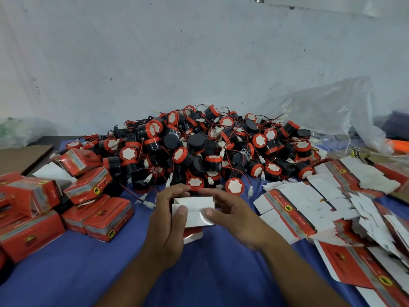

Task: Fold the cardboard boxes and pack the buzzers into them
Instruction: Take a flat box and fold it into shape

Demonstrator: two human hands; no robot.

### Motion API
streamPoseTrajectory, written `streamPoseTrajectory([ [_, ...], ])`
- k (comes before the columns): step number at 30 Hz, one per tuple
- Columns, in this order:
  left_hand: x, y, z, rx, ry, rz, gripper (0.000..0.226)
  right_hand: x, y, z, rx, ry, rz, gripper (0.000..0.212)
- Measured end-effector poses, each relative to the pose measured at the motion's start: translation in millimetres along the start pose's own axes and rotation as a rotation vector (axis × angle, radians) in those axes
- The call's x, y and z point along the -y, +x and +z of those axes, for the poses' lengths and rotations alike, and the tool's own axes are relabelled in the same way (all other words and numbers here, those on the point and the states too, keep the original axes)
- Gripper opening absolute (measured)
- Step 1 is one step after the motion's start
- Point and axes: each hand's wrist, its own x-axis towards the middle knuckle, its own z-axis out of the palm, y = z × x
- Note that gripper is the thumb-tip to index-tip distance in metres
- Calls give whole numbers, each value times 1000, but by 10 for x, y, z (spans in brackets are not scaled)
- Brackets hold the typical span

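Just below the middle of the frame, one small cardboard box (194, 207) is held over the blue-clothed worktop (88, 273), its glossy white flaps facing up. Both hands grip it: the left hand (166, 220) and right hand (234, 214) curl round its sides, thumbs pressed on the flaps. Behind lies a heap of round black buzzers (199, 147) with red rims and thin wires, too many to count. At least seven folded red boxes (106, 220) sit at left; flat blanks (309, 209) overlap at right, below a crumpled clear plastic bag (332, 107).
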Motion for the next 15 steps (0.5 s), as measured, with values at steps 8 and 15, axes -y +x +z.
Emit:
streamPoseTrajectory([
  [8, 169, 115, -222, 384, 531, 144, 61, -41, 22, -77, -168, -717, -382, 59],
  [15, 218, 75, -74, 395, 988, 118, 42, -256, 133, 5, -119, -1014, -483, 32],
])
